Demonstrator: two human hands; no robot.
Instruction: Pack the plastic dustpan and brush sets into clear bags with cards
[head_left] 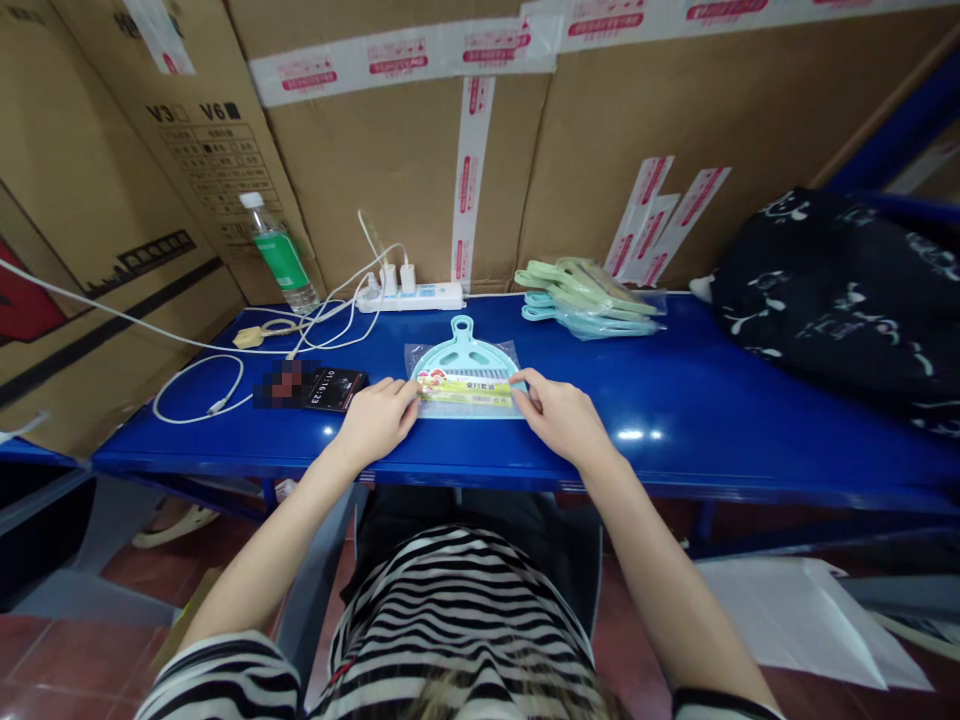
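A light blue dustpan [463, 350] with a looped handle lies on the blue table in a clear plastic bag, its handle pointing away from me. A row of brush bristles shows inside it. Across its near part runs a yellow printed label [465, 388]. My left hand [381, 418] is closed at the left end of the label, fingertips pinching the bag's edge there. At the right end, my right hand [561, 415] pinches the other edge between thumb and fingers. What lies under the fingertips is partly hidden.
Bagged green and blue dustpans [589, 295] are piled at the back right, near a dark patterned bag [832, 310]. A phone [336, 389] lies left of my left hand. Behind are white cables, a power strip [442, 296], a water bottle [281, 255] and a cardboard wall [397, 150].
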